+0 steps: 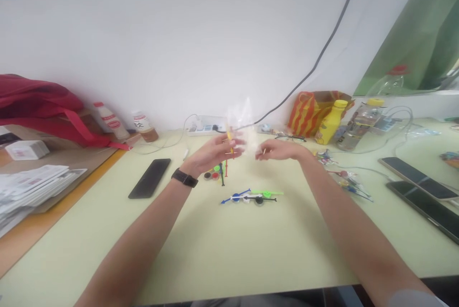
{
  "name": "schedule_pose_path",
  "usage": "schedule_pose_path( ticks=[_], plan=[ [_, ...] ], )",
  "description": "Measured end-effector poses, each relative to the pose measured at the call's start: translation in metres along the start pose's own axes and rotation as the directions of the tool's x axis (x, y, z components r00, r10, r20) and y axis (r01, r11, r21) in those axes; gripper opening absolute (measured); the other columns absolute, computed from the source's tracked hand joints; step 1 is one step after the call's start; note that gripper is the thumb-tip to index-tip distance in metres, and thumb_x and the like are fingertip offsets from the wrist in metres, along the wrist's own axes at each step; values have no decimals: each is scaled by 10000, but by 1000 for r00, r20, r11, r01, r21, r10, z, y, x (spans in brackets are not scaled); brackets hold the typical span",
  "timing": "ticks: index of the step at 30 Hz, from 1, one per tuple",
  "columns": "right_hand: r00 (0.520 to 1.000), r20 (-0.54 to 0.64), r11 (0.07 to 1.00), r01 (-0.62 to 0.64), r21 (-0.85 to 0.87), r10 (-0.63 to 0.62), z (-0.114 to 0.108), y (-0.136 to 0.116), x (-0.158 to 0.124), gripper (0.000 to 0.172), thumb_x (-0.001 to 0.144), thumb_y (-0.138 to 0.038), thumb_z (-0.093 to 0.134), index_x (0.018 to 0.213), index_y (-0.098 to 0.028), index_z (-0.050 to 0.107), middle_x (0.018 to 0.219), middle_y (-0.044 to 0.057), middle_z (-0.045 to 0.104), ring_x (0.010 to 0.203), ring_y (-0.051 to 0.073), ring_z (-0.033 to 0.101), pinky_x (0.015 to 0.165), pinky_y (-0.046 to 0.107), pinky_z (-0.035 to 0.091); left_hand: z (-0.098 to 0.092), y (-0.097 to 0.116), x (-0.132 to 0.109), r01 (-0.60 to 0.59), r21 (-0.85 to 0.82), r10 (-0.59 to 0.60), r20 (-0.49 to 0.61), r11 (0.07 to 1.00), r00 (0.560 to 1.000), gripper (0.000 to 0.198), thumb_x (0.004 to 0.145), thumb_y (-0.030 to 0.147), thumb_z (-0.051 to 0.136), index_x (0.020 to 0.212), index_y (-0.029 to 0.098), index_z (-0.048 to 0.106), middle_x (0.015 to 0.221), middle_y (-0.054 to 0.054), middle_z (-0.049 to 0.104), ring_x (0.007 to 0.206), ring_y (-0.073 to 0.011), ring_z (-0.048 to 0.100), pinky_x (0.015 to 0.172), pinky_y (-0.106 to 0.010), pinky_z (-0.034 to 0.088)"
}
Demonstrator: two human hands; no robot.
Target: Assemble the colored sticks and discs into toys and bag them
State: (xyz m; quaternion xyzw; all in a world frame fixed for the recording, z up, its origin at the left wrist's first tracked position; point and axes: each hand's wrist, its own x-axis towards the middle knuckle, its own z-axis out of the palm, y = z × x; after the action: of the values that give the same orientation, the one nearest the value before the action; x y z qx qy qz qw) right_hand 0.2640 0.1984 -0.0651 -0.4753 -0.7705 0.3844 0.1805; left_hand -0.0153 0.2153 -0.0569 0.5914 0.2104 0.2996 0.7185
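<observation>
Okay, both hands are up in the air over the counter, close together but not touching. Left hand, with a black-strapped watch on the wrist, has its fingers curled in, pinching a small yellow plastic stick. A clear plastic bag sticks up right next to it, blurred; can't tell which hand has it. Right hand sits just beside, fingers drawn together on a thin pale stick, too small to tell more.

Below the hands, on the counter: a loose group of blue, green, white and black plastic pieces lying flat. Nearer the left hand are small red, green and black discs plus thin black and red sticks. More small coloured parts lie off to the right.

Left of that, a black phone lies flat; two more dark phones sit at the right edge. Along the wall: power strip, glasses, yellow bottle, orange-striped bag, clear bottle with a yellow cap, two milky drink bottles, red bag. Stack of papers at far left.
</observation>
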Motion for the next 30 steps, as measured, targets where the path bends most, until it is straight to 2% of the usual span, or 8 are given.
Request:
schedule_pose_path(
  ticks=[2,4,8,11,21,25,27,30],
  plan=[
    [961,272,997,58,-56,-41,16,-8,5,177,782,-299,748,915,-199,807,1037,68,790,921,211,694,790,272,499,-1,1,0,-2,29,3,-25,1000,1000,369,956,346,722,1286,192,662,1372,-163,645,1100,-227,690,1037,-452,532],
    [905,418,994,105,-41,-78,33,-16,12,235,789,-359,769,959,-205,817,1030,53,797,929,206,697,793,259,492,-2,0,1,18,64,-16,-45,998,999,418,947,374,730,1321,213,636,1362,-166,652,1102,-249,701,1009,-479,557],
    [833,544,992,124,-9,-99,57,-24,23,271,766,-401,801,928,-185,818,937,35,797,855,180,681,746,239,479,-5,-5,2,34,144,-23,-78,989,997,508,912,428,762,1345,219,597,1328,-186,670,1078,-264,723,938,-441,595],
    [832,541,990,141,16,-127,62,-24,25,217,773,-368,785,861,-171,797,846,21,772,786,160,653,706,234,471,-8,-8,2,30,234,-9,-91,972,996,530,886,458,781,1319,212,597,1303,-186,683,1040,-256,740,881,-383,607],
    [951,233,978,208,4,-203,25,-48,-2,185,867,-341,691,921,-173,748,788,27,709,709,144,622,629,241,481,-22,-19,9,-16,295,86,-225,955,971,498,831,474,825,1180,187,615,1209,-152,719,999,-241,749,927,-426,587],
    [962,-27,961,272,49,-271,3,-61,-20,260,842,-430,741,934,-190,782,852,47,748,789,176,670,701,283,525,-25,-22,10,-14,347,111,-260,938,959,549,771,424,884,1197,172,648,1142,-146,742,985,-248,747,937,-439,576],
    [936,-241,954,284,91,-256,-7,-65,-29,295,820,-461,773,938,-191,786,890,62,762,840,203,689,756,315,547,-25,-25,11,0,367,91,-231,930,969,566,770,434,881,1217,158,668,1112,-152,753,988,-256,744,933,-438,573],
    [805,-553,948,308,78,-216,-17,-69,-41,327,800,-487,803,949,-197,788,897,72,760,839,223,692,765,338,559,-24,-33,14,10,406,57,-154,914,987,554,763,445,881,1192,142,706,1104,-165,764,987,-262,738,923,-425,572]
  ],
)
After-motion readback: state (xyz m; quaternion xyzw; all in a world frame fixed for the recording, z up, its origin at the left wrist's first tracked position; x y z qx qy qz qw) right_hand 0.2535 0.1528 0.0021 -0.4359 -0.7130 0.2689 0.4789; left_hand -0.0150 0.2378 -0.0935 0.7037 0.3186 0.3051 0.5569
